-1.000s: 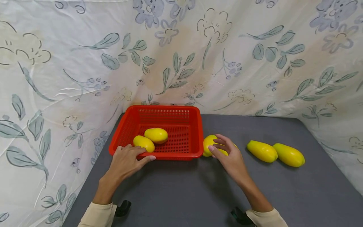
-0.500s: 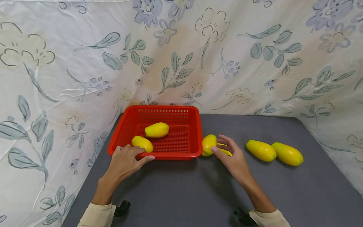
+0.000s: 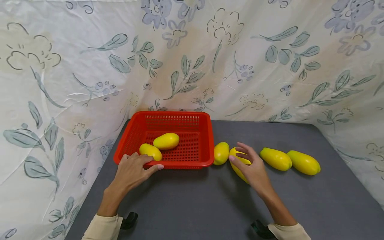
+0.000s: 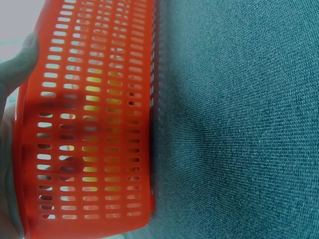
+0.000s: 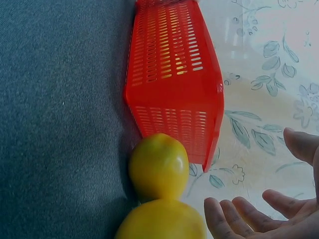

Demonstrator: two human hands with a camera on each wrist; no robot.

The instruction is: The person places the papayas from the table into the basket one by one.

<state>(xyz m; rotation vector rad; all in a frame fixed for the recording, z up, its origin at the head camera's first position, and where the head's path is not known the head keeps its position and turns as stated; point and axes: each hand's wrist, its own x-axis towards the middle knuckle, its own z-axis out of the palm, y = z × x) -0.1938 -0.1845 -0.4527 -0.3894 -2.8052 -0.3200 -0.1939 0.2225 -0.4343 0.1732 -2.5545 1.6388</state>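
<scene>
My left hand [image 3: 133, 171] grips the front rim of a red slotted plastic basket [image 3: 177, 165], thumb outside and fingers over the edge. Inside the basket lie two yellow oval fruits: a front one [image 3: 151, 151], partly behind the hand, and another fruit [image 3: 166, 141] behind it. To the basket's right, a yellow fruit [image 3: 221, 153] stands close to the wall. A longer yellow fruit [image 3: 239, 171] lies beside it, partly covered by my right hand [image 3: 251, 170]. That hand hovers with spread, relaxed fingers; the right wrist view shows a gap between the fingers [image 5: 241, 214] and the fruits.
Two more yellow fruits [image 3: 276, 159] lie side by side farther right on the grey cloth-covered table [image 3: 195, 203]. A floral curtain [image 3: 186, 66] hangs behind the table and along its left side.
My right hand has shifted right, and more of the fruit beneath it shows. The rear fruit in the basket rolled back, then slightly forward. My left hand stays on the rim.
</scene>
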